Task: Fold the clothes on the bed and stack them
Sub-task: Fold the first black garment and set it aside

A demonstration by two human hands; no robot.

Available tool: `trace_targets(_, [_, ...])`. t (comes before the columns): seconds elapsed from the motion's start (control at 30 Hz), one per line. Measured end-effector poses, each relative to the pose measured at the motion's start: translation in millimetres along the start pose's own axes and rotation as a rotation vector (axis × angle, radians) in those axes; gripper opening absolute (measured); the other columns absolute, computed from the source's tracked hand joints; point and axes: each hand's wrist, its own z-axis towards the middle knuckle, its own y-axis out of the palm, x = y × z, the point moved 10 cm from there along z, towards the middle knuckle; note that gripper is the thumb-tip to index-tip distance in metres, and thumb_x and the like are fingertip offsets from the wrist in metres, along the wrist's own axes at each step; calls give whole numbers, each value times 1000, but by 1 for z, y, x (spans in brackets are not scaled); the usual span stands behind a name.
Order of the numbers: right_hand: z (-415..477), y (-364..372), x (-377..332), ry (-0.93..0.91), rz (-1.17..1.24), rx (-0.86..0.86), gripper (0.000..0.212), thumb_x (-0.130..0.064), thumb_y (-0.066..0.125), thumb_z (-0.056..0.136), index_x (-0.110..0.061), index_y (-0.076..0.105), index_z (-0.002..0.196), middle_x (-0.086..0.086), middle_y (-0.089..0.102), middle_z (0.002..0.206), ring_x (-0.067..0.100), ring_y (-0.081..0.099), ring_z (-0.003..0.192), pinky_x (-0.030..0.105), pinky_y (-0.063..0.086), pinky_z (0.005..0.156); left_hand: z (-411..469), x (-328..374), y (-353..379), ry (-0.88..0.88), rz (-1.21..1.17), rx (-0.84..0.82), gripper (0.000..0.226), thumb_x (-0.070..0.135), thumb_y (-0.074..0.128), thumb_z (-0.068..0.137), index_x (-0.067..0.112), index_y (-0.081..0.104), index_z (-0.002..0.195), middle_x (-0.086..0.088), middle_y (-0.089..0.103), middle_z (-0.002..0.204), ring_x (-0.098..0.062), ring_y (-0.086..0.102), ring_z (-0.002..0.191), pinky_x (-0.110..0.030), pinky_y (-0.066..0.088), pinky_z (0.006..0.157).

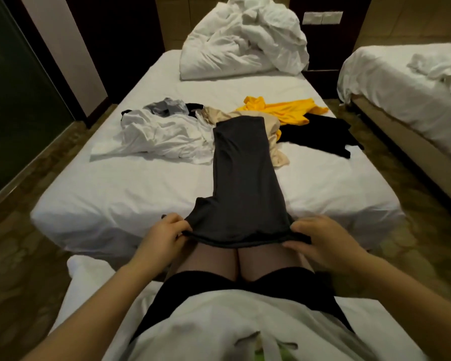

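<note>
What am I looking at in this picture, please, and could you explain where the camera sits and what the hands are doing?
There is no machine: a person wears one wide-angle camera on the head, looking down at their own bare hands. The left hand and right hand each pinch the near edge of a dark grey garment, which stretches away across the white bed. Around its far end lie unfolded clothes: a white garment, a crumpled grey garment, a beige garment partly under the dark grey one, a yellow garment and a black garment. A bundled white duvet sits at the far end.
</note>
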Motion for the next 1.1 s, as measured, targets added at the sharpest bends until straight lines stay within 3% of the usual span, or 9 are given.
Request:
trace_targets(0.07, [-7, -14, -8, -28, 41, 98, 30, -47, 61, 78, -19, 64, 68, -7, 61, 64, 11, 55, 58, 20, 37, 55, -5, 1, -9, -5, 1, 57, 12, 9, 66, 79, 10, 73, 88, -7, 65, 93, -28, 63, 80, -32, 49, 70])
trace_targets(0.2, [-18, 13, -14, 19, 132, -212, 43, -62, 44, 84, -29, 72, 90, -15, 66, 83, 3, 57, 79, 19, 43, 74, -14, 0, 8, -29, 86, -158, 48, 50, 43, 78, 24, 71, 106, 3, 69, 106, -20, 63, 96, -31, 50, 84])
trace_targets(0.3, [-12, 5, -9, 32, 259, -83, 64, -66, 31, 85, -16, 71, 78, -7, 66, 70, 9, 57, 67, 19, 43, 62, -15, 7, 5, 7, 18, -173, 61, 67, 30, 70, 31, 70, 100, 12, 68, 94, -10, 61, 84, -29, 51, 76])
trace_targets(0.4, [3, 6, 6, 90, 293, 1, 73, -70, 30, 85, -10, 68, 70, -1, 64, 62, 11, 55, 58, 24, 41, 57, -5, 11, -2, 44, 3, -131, 54, 64, 27, 74, 26, 65, 72, 12, 58, 65, -8, 52, 63, -28, 44, 61])
trace_targets(0.5, [27, 7, 23, 214, 296, 33, 48, -56, 46, 88, -18, 69, 69, -4, 66, 66, 9, 57, 61, 28, 45, 62, 19, 11, -8, 29, 37, -68, 48, 58, 29, 79, 21, 50, 59, 4, 51, 57, -15, 47, 57, -31, 35, 54])
trace_targets(0.57, [50, 10, 32, 276, 319, 5, 38, -46, 50, 90, -18, 69, 71, 0, 66, 68, 12, 59, 65, 31, 48, 67, 41, 10, -13, 3, 52, -26, 42, 52, 33, 82, 21, 48, 58, -2, 55, 58, -20, 49, 59, -32, 32, 54])
trace_targets(0.73, [117, 11, 48, 265, 315, 10, 36, -43, 48, 92, -18, 66, 73, 2, 64, 67, 13, 59, 65, 33, 51, 70, 103, -1, -17, -87, 25, 35, 39, 32, 46, 96, 10, 60, 67, -3, 60, 63, -22, 55, 63, -32, 40, 58])
trace_targets(0.97, [220, 26, 107, 327, 313, -47, 41, -47, 41, 95, -23, 63, 70, -3, 62, 67, 11, 58, 67, 37, 52, 72, 209, -18, -15, -118, 130, 86, 35, 33, 42, 97, 17, 47, 66, -2, 50, 61, -22, 47, 60, -27, 24, 47])
trace_targets(1.1, [280, 36, 142, 357, 324, -76, 40, -47, 40, 96, -22, 65, 76, -3, 63, 72, 9, 57, 70, 34, 50, 71, 273, -32, -6, -133, 125, 113, 32, 32, 43, 97, 17, 48, 69, -9, 61, 71, -27, 54, 68, -30, 23, 53])
